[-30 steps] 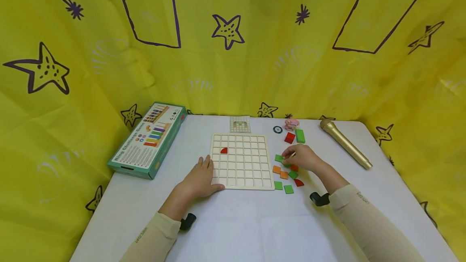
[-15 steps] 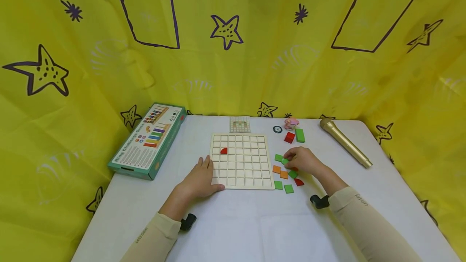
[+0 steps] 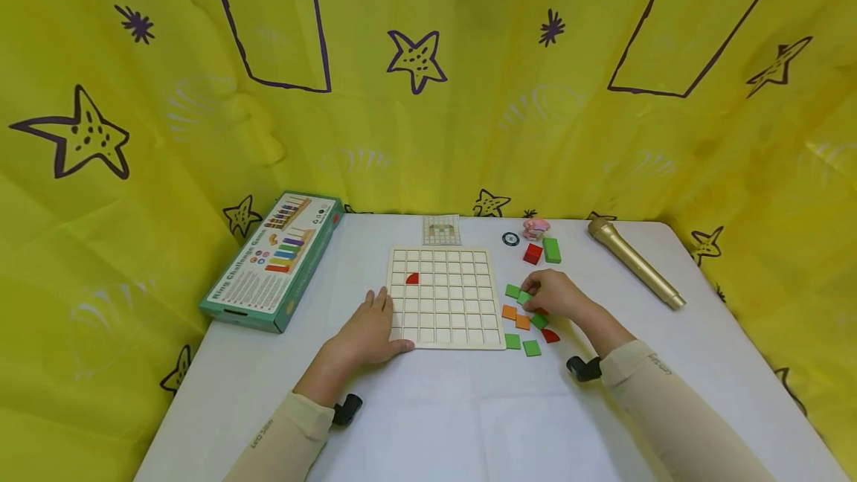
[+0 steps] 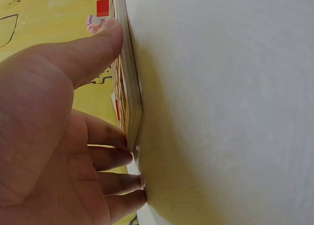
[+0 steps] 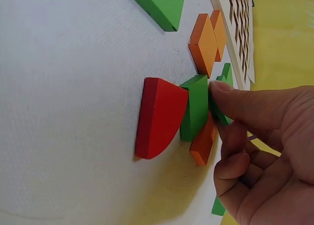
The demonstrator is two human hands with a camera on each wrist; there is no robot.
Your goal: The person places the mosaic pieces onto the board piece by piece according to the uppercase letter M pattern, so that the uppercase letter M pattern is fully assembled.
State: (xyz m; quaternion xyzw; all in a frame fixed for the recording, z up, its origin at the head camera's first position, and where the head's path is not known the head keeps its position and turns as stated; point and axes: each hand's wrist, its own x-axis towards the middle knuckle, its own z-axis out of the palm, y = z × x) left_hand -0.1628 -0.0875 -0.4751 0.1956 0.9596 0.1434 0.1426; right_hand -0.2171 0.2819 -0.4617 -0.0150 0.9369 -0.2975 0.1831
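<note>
My left hand (image 3: 367,327) rests at the near left corner of a pale wooden grid board (image 3: 444,300), fingers along its left side. Its thumb touches the front edge in the left wrist view. A red quarter-circle tile (image 3: 412,279) lies in one cell of the board. To the right of the board, my right hand (image 3: 556,294) pinches a green tile (image 5: 219,110) between thumb and fingers, low over the loose tiles. Around it lie orange tiles (image 3: 522,322), more green square tiles (image 3: 532,348) and another red quarter-circle tile (image 5: 162,119).
A pattern card (image 3: 441,230) lies behind the board. Red (image 3: 533,254) and green blocks (image 3: 552,250), a pink figurine (image 3: 536,227) and a dark round disc (image 3: 511,239) are at the back. A gold microphone (image 3: 636,262) lies right, a game box (image 3: 274,259) left.
My right hand has dropped slightly among the tiles, and a green tile now shows at its fingertips. The pale edge seen in its fingers earlier no longer shows. My left hand stays put.
</note>
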